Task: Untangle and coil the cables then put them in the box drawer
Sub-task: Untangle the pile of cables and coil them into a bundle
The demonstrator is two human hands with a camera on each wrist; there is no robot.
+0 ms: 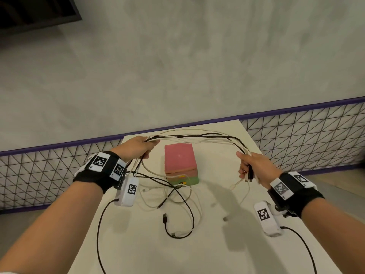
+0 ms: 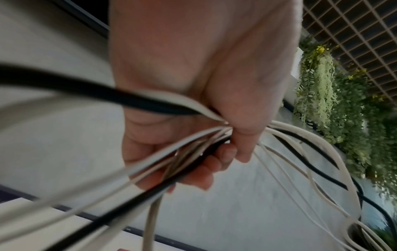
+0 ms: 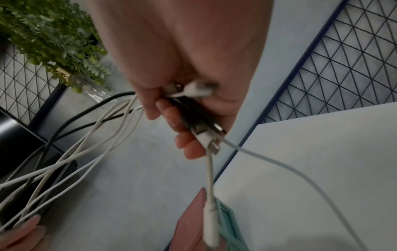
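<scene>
Several white and black cables (image 1: 197, 137) arc in the air between my two hands, above a pink and green box with drawers (image 1: 180, 165). My left hand (image 1: 136, 148) grips one end of the bundle (image 2: 193, 149), fingers curled round it. My right hand (image 1: 250, 167) grips the other end, with several plug ends (image 3: 206, 134) sticking out below the fist. A white plug (image 3: 211, 225) dangles from it. More cable (image 1: 177, 198) hangs from my left hand and lies tangled on the white table (image 1: 217, 244) in front of the box.
The narrow table ends at a purple-railed mesh fence (image 1: 296, 125) with grey floor beyond. Wrist camera leads (image 1: 100, 234) trail off both forearms. Green plants (image 2: 343, 118) show in the left wrist view.
</scene>
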